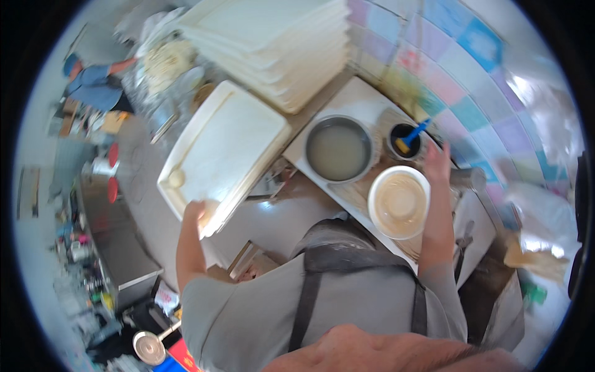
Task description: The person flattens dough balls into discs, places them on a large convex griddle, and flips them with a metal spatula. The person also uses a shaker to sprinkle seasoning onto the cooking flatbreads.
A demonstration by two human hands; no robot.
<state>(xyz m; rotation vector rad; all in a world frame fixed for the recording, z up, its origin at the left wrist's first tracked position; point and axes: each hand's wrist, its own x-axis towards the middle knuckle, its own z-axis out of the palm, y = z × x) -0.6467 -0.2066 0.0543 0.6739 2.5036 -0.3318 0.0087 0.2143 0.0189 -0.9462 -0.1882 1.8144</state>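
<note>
My left hand (197,210) is over the near corner of a white plastic tray (228,139), beside a pale blurred lump. A round dough ball (176,178) lies inside the tray by its left wall. My right hand (437,160), blurred, hovers at the right of a dark-filled metal cup (395,149), in which a blue-handled brush (415,133) leans. What the right fingers hold, if anything, cannot be made out. Just below the cup is a white bowl (375,204) with a tan, film-like content. A round metal pan (311,163) of cloudy liquid stands to the left.
Stacked white trays (297,79) rise behind, against a tiled wall (455,79). Dough (168,65) lies on plastic at the upper left, where another person (95,83) reaches in. A clear cup (469,179) and tongs-like utensil (464,242) are at the right. A metal table (121,232) stands far left.
</note>
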